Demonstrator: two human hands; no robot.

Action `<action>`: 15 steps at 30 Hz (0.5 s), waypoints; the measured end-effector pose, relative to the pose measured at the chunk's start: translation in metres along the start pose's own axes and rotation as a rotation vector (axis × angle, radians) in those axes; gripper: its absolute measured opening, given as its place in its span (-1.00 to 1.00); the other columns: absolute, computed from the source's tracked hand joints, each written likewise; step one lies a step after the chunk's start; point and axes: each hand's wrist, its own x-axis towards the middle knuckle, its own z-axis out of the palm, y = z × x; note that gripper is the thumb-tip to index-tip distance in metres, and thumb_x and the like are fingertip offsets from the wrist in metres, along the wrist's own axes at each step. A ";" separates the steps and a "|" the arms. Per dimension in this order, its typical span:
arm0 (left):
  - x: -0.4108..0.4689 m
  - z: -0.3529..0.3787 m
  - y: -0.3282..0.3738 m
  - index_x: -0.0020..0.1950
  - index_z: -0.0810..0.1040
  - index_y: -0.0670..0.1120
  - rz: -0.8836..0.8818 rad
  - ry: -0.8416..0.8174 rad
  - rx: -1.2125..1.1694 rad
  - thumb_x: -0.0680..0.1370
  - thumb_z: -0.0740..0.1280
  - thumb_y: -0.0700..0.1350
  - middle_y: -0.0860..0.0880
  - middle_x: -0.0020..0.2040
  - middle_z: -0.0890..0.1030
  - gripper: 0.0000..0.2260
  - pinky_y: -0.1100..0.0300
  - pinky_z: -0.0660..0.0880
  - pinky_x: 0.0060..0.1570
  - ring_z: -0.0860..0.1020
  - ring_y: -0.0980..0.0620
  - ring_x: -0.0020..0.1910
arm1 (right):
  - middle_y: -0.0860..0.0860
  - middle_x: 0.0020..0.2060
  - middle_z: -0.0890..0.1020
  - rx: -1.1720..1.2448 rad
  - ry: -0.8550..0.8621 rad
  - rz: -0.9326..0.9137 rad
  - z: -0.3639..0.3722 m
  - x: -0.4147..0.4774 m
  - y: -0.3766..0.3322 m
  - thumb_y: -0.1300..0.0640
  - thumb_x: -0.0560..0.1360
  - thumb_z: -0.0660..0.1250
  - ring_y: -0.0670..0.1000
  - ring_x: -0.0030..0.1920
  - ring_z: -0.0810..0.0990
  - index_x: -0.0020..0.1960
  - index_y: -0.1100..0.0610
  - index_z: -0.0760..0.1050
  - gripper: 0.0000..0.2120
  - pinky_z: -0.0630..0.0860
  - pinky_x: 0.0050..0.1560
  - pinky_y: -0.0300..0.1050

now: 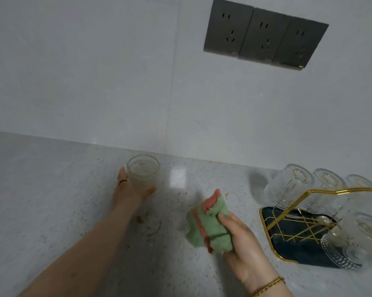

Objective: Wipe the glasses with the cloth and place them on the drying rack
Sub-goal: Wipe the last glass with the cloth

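One ribbed glass [143, 170] stands upright on the counter [52, 189] close to the wall [95, 82]; your left hand [131, 190] curls round its near side, thumb and fingers touching it. Your right hand [243, 246] grips the bunched green-and-pink cloth [210, 226], nearer you and apart from the glass. Several more glasses [288, 187] sit upturned on the gold-wire drying rack [292, 229] at right.

bare counter [58, 189] left, rack [292, 230] crowding right
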 end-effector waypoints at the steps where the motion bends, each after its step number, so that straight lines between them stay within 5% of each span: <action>1: 0.002 0.004 0.000 0.51 -0.10 -0.02 -0.002 0.016 0.018 0.33 0.53 -0.05 -0.15 0.45 0.28 -0.02 -0.11 0.34 0.32 0.33 -0.20 0.38 | 0.27 -0.10 0.62 0.017 0.003 0.007 -0.001 0.003 0.000 0.29 0.52 0.14 0.22 -0.11 0.56 0.04 0.32 0.49 -0.80 0.42 0.08 0.22; 15: -0.041 -0.003 0.018 0.32 0.35 -0.21 0.014 -0.022 -0.266 0.40 0.45 -0.15 -0.15 0.19 0.49 -0.46 0.11 0.45 -0.04 0.49 -0.15 0.11 | 0.22 -0.09 0.65 0.132 0.028 0.027 0.008 -0.003 -0.003 0.23 0.53 0.14 0.16 -0.05 0.60 0.01 0.28 0.53 -0.78 0.60 -0.27 -0.15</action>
